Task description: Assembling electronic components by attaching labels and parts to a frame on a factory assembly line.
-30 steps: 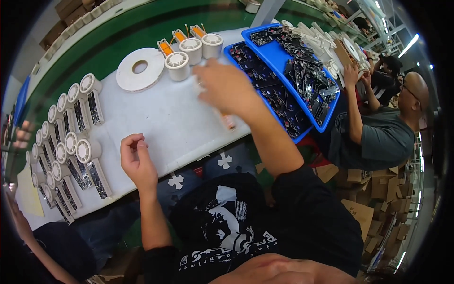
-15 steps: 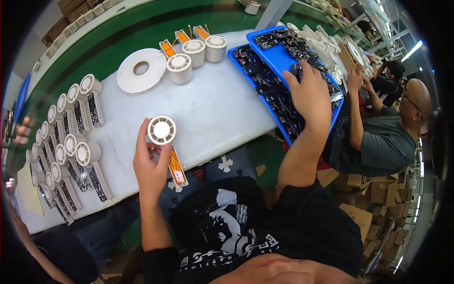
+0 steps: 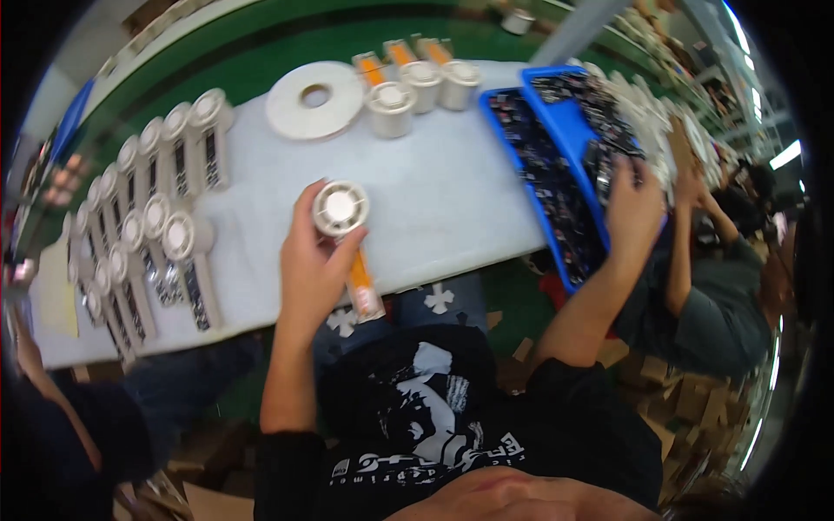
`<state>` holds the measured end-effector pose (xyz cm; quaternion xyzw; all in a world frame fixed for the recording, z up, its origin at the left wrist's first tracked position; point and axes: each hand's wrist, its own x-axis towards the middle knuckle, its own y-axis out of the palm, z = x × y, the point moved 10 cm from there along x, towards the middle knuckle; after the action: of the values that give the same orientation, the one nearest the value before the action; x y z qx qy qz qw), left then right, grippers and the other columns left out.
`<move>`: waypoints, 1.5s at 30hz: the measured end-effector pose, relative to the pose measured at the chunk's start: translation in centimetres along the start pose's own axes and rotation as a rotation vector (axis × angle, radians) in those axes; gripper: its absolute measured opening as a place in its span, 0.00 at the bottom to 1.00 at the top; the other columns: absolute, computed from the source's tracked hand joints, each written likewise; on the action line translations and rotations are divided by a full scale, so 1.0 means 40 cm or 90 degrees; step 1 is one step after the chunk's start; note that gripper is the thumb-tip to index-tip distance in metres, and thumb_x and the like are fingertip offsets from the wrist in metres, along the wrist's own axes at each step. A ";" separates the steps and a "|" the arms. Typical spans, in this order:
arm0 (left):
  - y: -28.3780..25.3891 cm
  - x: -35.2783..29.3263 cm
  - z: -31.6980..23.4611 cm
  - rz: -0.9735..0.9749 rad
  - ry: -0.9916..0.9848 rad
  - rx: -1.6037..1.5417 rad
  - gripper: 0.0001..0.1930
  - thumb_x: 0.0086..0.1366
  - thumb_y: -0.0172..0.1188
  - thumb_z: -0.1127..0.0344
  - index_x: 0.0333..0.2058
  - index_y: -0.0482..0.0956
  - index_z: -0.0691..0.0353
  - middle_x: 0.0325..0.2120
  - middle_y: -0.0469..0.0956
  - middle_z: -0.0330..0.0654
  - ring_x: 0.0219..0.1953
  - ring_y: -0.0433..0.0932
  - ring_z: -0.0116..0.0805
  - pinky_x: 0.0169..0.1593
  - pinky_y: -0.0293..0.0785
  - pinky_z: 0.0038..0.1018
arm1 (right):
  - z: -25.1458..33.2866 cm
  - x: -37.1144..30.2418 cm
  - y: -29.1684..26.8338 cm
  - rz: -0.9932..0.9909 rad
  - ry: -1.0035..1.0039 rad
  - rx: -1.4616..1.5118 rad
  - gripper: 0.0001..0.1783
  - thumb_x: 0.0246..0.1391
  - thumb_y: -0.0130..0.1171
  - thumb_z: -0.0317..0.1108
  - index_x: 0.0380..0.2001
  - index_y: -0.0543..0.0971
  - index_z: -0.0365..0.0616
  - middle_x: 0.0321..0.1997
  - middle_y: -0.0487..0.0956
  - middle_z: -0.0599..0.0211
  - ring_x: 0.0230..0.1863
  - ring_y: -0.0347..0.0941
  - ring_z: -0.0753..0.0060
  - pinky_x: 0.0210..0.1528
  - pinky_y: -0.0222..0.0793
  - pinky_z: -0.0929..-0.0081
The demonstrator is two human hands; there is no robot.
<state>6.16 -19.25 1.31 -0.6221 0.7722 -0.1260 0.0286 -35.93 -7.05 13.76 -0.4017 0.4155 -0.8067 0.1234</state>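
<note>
**Right hand (image 3: 632, 213) at the dark boards (image 3: 599, 108), left hand (image 3: 308, 256) holding the white fan (image 3: 341, 208)**

The left fingers are closing around the white fan's head — its orange-filled handle (image 3: 360, 271) is pointing between five and six o'clock. The right hand is lying nearer the dark boards, which are spreading toward eleven o'clock in the upper blue tray (image 3: 558, 124); its fingers are bending, any grip impossible to tell.

Indoor light, bright at table height: white tube lamps (image 3: 785, 154) glare at upper right; the pale tabletop (image 3: 452, 204) reads evenly lit, the cartons (image 3: 695, 408) below dimmer. Motion blur softens the view, including the right hand (image 3: 635, 208) and co-worker (image 3: 725, 300). Fisheye distortion bows straight edges; corners fall black.
</note>
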 end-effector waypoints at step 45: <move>-0.042 -0.115 0.063 0.022 -0.281 -0.457 0.20 0.75 0.45 0.65 0.59 0.71 0.72 0.36 0.75 0.41 0.24 0.66 0.23 0.29 0.64 0.20 | 0.621 -0.501 0.129 0.259 -0.573 0.684 0.13 0.41 0.73 0.25 0.34 0.85 0.44 0.34 0.80 0.69 0.30 0.73 0.66 0.30 0.65 0.71</move>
<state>9.30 -15.51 -1.27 -0.5918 0.7526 0.2880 -0.0234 -5.02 -13.78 7.10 -0.4934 -0.0623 -0.6171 0.6097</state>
